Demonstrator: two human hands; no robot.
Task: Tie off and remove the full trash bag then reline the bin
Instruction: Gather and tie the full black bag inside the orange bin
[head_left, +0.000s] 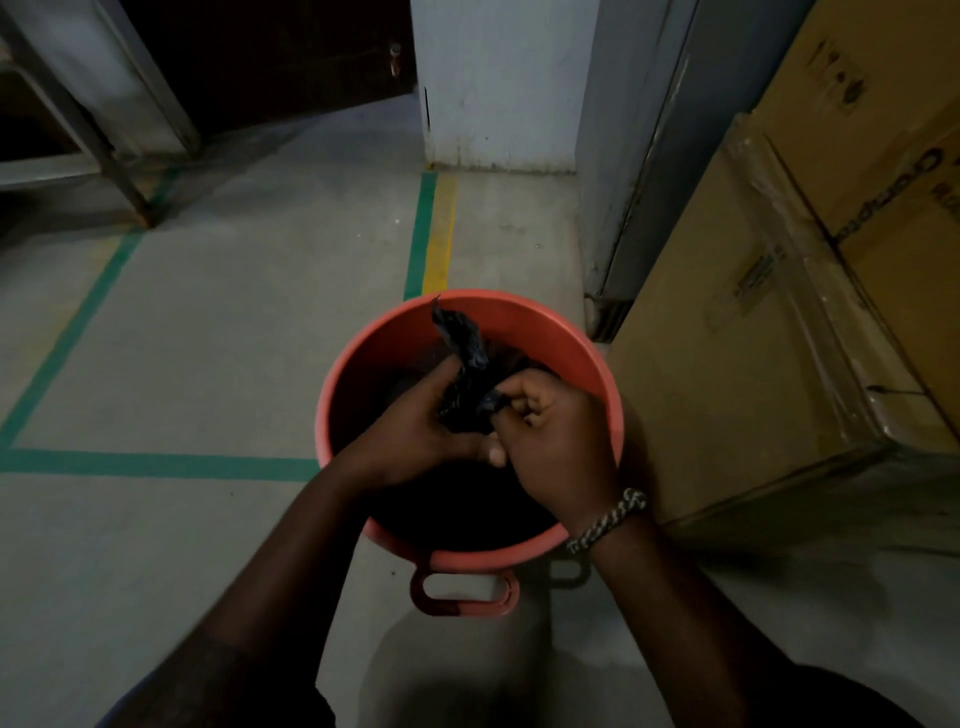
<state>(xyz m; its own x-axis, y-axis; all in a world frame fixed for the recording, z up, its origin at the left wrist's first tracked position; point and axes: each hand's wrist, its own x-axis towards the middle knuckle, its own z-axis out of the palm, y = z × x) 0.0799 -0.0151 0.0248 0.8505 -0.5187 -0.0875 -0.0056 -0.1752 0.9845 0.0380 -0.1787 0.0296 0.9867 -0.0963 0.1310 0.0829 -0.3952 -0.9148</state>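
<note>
Your left hand (415, 426) and right hand (556, 441) meet over the middle of the round orange plastic bin (550, 322), both closed on the gathered neck of the black plastic trash bag (467, 374). Your left fingers are curled round the bunched plastic from nine o'clock; your right fingers pinch a fold from three o'clock. The bag's twisted tip points to twelve o'clock, and its body sits down inside the bin. The bin's loop handle (465, 595) lies at six o'clock. Brown cardboard boxes (779, 338) stand just beside the bin at three o'clock.
</note>
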